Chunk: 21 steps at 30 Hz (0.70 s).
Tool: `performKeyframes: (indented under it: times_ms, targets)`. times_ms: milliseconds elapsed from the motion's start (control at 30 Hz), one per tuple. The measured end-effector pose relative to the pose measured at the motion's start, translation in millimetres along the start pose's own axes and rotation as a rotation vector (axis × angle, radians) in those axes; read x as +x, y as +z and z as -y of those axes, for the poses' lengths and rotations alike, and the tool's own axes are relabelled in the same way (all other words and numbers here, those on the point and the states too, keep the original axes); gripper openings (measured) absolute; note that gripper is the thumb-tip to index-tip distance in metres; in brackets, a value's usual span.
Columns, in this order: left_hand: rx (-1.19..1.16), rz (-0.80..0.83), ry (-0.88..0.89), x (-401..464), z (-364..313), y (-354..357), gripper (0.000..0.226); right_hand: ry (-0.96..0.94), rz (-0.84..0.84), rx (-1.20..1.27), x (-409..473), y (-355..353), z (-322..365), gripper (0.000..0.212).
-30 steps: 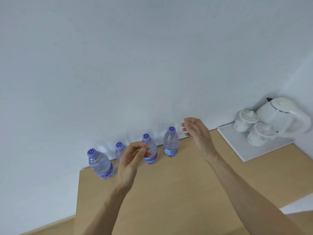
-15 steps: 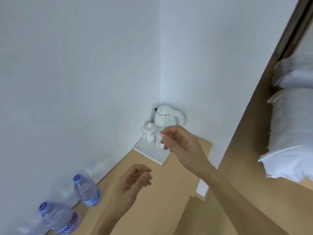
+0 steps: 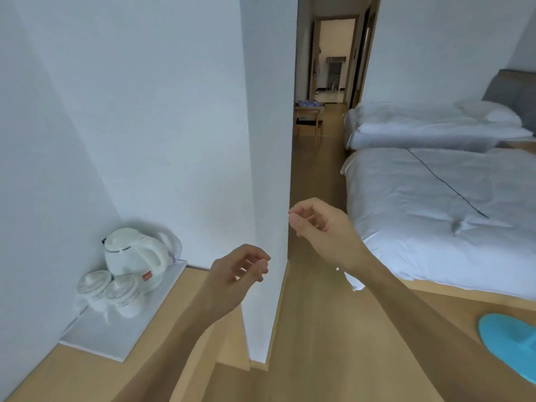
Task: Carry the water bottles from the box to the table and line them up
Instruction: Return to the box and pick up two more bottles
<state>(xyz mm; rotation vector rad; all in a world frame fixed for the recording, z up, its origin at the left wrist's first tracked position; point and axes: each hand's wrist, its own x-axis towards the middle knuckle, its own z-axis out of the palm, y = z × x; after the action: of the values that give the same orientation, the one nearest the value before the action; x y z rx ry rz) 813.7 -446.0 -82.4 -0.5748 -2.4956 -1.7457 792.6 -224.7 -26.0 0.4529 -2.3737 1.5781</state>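
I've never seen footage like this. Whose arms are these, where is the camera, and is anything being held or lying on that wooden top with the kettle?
There is no machine here: the camera sits on a person's head, looking forward and down, so the arms are that person's own. The left hand and the right hand hang in the air with loosely curled fingers and hold nothing. On the wooden table, in the corner, a white tray carries a white kettle and two lidded cups. To the right are two beds with white covers, and a hallway runs ahead. No water bottles show in this picture.
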Motion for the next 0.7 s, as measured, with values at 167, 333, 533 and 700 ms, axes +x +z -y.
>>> performKeyframes:
  times_ms: [167, 333, 533, 700]
  targets:
    - [0.072, 0.094, 0.070, 84, -6, 59, 0.008, 0.047, -0.104, -0.070, 33, -76, -49, 0.004]
    - [0.185, 0.140, 0.156, 173, 3, 101, 0.013, 0.082, -0.184, -0.125, 80, -130, -100, 0.009]
    - [0.197, 0.152, 0.158, 299, 29, 141, 0.005, 0.092, -0.254, -0.203, 164, -182, -167, 0.004]
    - [0.213, 0.205, 0.144, 418, 45, 166, 0.008, 0.122, -0.286, -0.291, 250, -227, -214, 0.009]
